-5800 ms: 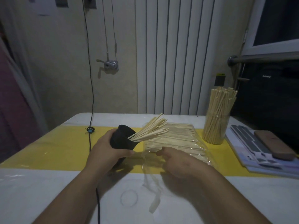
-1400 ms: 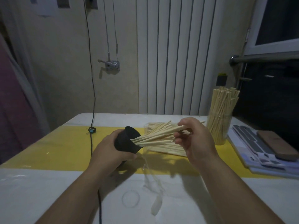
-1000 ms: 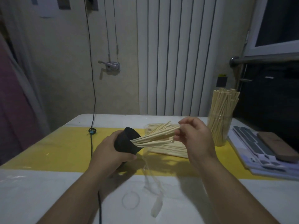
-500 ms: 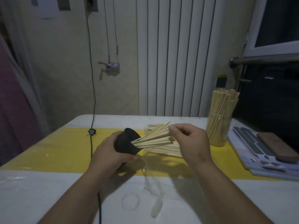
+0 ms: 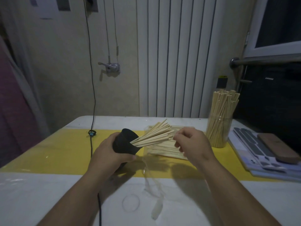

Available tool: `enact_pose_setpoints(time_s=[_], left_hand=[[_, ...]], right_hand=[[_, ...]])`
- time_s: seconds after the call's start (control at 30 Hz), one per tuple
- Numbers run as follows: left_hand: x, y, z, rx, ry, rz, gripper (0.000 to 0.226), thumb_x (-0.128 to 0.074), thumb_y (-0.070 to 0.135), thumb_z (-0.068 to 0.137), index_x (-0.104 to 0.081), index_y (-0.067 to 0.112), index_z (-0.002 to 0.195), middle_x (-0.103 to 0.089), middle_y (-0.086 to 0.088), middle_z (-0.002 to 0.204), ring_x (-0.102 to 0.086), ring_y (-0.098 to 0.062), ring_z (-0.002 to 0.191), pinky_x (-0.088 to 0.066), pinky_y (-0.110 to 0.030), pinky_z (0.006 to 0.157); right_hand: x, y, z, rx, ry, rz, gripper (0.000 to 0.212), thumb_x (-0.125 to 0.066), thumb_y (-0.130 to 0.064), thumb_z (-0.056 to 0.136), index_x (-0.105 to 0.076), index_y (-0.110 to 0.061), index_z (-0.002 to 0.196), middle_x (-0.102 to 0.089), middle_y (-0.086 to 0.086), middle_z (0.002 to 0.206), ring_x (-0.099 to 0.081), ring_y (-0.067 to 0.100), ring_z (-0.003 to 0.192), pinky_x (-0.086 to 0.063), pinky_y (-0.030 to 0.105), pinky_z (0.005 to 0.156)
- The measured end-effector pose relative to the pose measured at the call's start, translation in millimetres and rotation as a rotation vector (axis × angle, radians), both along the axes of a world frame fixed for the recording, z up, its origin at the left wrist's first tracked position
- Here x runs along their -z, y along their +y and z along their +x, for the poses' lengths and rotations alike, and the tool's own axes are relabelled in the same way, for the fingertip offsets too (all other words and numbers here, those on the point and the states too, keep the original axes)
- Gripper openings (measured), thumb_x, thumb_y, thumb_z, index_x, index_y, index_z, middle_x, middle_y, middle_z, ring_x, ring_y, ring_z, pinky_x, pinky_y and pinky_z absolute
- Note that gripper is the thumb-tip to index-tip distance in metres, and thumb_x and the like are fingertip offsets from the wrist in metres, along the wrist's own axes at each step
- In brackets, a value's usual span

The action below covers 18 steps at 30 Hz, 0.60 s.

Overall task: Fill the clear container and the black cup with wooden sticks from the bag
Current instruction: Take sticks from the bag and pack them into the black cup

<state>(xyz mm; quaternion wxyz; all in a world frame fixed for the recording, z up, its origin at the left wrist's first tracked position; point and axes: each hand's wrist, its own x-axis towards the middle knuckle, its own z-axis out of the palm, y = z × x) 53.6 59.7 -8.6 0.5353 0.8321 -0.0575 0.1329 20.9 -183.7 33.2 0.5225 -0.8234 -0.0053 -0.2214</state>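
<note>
Wood in black: the black cup point(image 5: 123, 144) tilts in the left hand point(image 5: 107, 152).

Its mouth faces right, and wooden sticks point(image 5: 153, 136) fan out of it. The left hand wraps round the cup's wall and holds it above the yellow strip point(image 5: 57, 152) of the table point(image 5: 48, 193). The right hand point(image 5: 192, 142) hangs just beside the stick ends, fingers loosely curled, with nothing visibly in them. Behind it the bag point(image 5: 164, 149) lies flat with more sticks inside. The clear container point(image 5: 218, 128) stands upright at the right, packed full.
</note>
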Motion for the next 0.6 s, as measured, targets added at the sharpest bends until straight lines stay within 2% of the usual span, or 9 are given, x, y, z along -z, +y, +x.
enact_pose_setpoints(time_s=[0.1, 0.17, 0.27, 0.33, 0.47, 0.6], left_hand=[[-1.6, -0.4, -0.9, 0.011, -0.001, -0.011, 0.065, -0.084, 0.040, 0.041, -0.057, 0.051, 0.100, -0.067, 0.017, 0.104, -0.062, -0.004, 0.094, -0.047, -0.028, 0.069], [-2.2, -0.5, -0.8, 0.011, -0.008, -0.007, 0.066, -0.084, 0.040, 0.041, -0.057, 0.050, 0.100, -0.067, 0.016, 0.104, -0.062, -0.004, 0.094, -0.047, -0.028, 0.070], [-1.3, -0.3, 1.2, -0.001, -0.001, 0.004, 0.071, -0.084, 0.043, 0.040, -0.057, 0.051, 0.105, -0.066, 0.016, 0.106, -0.062, -0.006, 0.097, -0.050, -0.033, 0.075], [-0.1, 0.4, 1.8, -0.003, 0.003, 0.010, 0.073, -0.085, 0.042, 0.042, -0.057, 0.050, 0.108, -0.066, 0.017, 0.107, -0.062, -0.007, 0.098, -0.051, -0.034, 0.076], [0.9, 1.9, -0.1, 0.002, -0.002, -0.003, 0.070, -0.093, 0.026, 0.053, -0.059, 0.044, 0.112, -0.067, 0.016, 0.106, -0.062, -0.007, 0.096, -0.048, -0.030, 0.071], [-0.3, 1.9, -0.2, 0.005, 0.005, -0.017, 0.065, -0.094, 0.020, 0.058, -0.058, 0.047, 0.104, -0.067, 0.016, 0.104, -0.063, -0.007, 0.095, -0.049, -0.031, 0.071]], right_hand=[[4.6, 2.5, -0.2, -0.079, 0.216, -0.275, 0.016, -0.058, -0.018, 0.081, -0.070, -0.020, 0.070, -0.073, -0.004, 0.072, -0.065, 0.018, 0.066, -0.054, 0.035, 0.064], [9.0, 7.2, -0.7, -0.120, 0.293, -0.428, 0.018, -0.056, -0.019, 0.080, -0.074, -0.022, 0.079, -0.073, -0.004, 0.081, -0.067, 0.017, 0.078, -0.056, 0.034, 0.074], [19.2, 13.1, 1.9, -0.158, 0.362, -0.542, 0.035, -0.052, -0.015, 0.085, -0.072, -0.027, 0.111, -0.069, -0.005, 0.117, -0.062, 0.017, 0.109, -0.050, 0.028, 0.093], [27.7, 13.1, 6.3, -0.155, 0.386, -0.611, 0.046, -0.051, -0.019, 0.091, -0.057, -0.027, 0.136, -0.057, -0.004, 0.139, -0.052, 0.018, 0.128, -0.041, 0.025, 0.103], [41.4, 9.0, 13.9, -0.133, 0.375, -0.727, 0.053, -0.046, -0.019, 0.097, -0.037, -0.021, 0.149, -0.041, -0.002, 0.152, -0.042, 0.021, 0.138, -0.033, 0.028, 0.111], [53.9, 3.5, 22.4, -0.060, 0.377, -0.872, 0.056, -0.042, -0.022, 0.097, -0.031, -0.021, 0.152, -0.037, 0.002, 0.153, -0.036, 0.025, 0.139, -0.030, 0.034, 0.112]])
